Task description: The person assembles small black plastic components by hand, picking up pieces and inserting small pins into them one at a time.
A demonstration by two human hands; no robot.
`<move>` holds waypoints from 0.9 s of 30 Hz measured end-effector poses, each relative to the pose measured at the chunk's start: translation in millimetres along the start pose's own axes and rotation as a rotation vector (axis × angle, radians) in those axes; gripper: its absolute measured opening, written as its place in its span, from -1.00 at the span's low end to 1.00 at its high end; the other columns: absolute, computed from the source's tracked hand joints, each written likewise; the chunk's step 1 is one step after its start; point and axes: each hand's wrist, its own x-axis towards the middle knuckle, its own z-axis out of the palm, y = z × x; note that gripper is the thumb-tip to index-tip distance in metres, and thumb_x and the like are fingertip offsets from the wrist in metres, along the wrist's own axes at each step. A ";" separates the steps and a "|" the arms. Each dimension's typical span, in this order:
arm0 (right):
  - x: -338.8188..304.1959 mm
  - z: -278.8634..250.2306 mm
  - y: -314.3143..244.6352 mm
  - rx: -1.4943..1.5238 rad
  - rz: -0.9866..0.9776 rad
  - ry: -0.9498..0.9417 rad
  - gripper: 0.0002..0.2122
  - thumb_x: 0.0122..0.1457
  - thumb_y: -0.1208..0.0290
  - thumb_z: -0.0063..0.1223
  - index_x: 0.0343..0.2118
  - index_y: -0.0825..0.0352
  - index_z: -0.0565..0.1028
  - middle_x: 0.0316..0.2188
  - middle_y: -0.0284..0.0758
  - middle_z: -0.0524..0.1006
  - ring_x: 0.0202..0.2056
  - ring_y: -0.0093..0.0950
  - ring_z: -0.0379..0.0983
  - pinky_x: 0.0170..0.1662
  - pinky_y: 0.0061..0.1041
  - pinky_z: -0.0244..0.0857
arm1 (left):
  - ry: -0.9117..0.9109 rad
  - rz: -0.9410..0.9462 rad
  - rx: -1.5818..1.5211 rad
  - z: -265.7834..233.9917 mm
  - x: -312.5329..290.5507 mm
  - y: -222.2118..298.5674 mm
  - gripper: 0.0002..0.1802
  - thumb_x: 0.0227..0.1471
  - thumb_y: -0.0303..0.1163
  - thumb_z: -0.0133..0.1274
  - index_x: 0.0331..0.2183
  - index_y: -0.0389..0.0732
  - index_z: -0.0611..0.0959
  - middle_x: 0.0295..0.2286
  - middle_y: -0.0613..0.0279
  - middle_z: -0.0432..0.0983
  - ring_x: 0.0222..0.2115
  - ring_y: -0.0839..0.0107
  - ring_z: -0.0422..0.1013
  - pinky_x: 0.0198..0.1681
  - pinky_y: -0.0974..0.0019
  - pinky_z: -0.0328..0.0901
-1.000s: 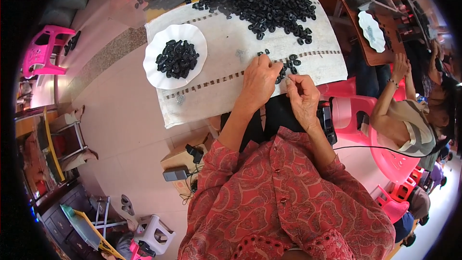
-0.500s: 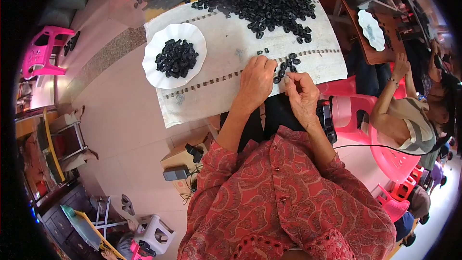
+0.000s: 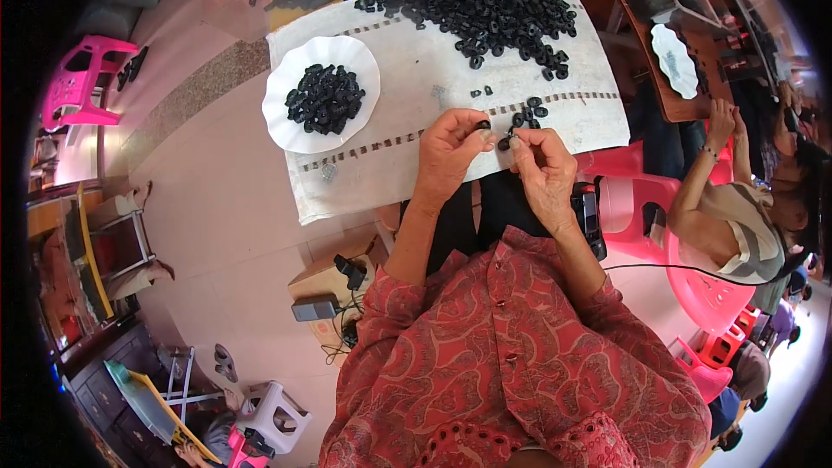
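Note:
My left hand pinches a small black oval ring-shaped part between thumb and forefinger, just above the near edge of the white cloth. Close beside it on the right, my right hand is closed, thumb against fingertips; what they grip is too small to make out. A few loose black parts lie just beyond the right fingertips. One more black part shows between the two hands, partly hidden by the right thumb. Two tiny dark bits rest farther out on the cloth.
A large heap of black parts covers the far side of the table. At the left, a white scalloped plate holds a smaller pile. Pink chairs and a seated person are at the right, beside a brown table.
My left hand has lifted and turned back from the loose parts, and a black part now shows in its pinch. My right hand stays almost in place.

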 end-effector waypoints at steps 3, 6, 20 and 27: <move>0.5 4.3 -0.3 0.033 0.005 -0.029 -0.93 0.08 0.61 0.08 -0.35 0.42 0.49 -0.52 -0.42 0.39 -0.57 -0.73 0.28 -0.51 -0.72 0.19 | -0.002 0.012 -0.013 -5.6 -2.0 -1.8 -0.79 0.00 -0.65 0.04 -0.24 -0.35 0.54 -0.34 0.23 0.52 -0.36 0.53 0.46 -0.29 0.47 0.38; 1.3 7.2 -1.2 0.058 0.015 -0.053 -0.93 0.08 0.62 0.07 -0.35 0.43 0.49 -0.52 -0.42 0.38 -0.58 -0.73 0.29 -0.52 -0.72 0.19 | -0.014 0.033 0.026 -10.7 -3.5 -3.8 -0.77 -0.01 -0.65 0.04 -0.22 -0.35 0.55 -0.32 0.22 0.52 -0.37 0.55 0.45 -0.27 0.47 0.38; 3.1 16.7 -15.7 0.180 0.126 -0.103 -0.91 0.11 0.57 0.07 -0.32 0.43 0.50 -0.47 -0.41 0.40 -0.59 -0.71 0.36 -0.54 -0.74 0.21 | 0.012 -0.084 -0.449 -10.5 -12.2 3.1 -0.76 0.09 -0.55 -0.02 -0.15 -0.34 0.53 -0.35 0.17 0.52 -0.39 0.40 0.49 -0.30 0.36 0.41; 4.6 20.4 -20.2 0.226 0.122 -0.100 -0.91 0.10 0.56 0.09 -0.32 0.42 0.51 -0.46 -0.41 0.43 -0.58 -0.71 0.36 -0.53 -0.74 0.22 | 0.017 -0.084 -0.446 -8.4 -15.4 1.9 -0.78 0.10 -0.55 -0.03 -0.17 -0.34 0.54 -0.37 0.17 0.52 -0.41 0.42 0.48 -0.30 0.38 0.40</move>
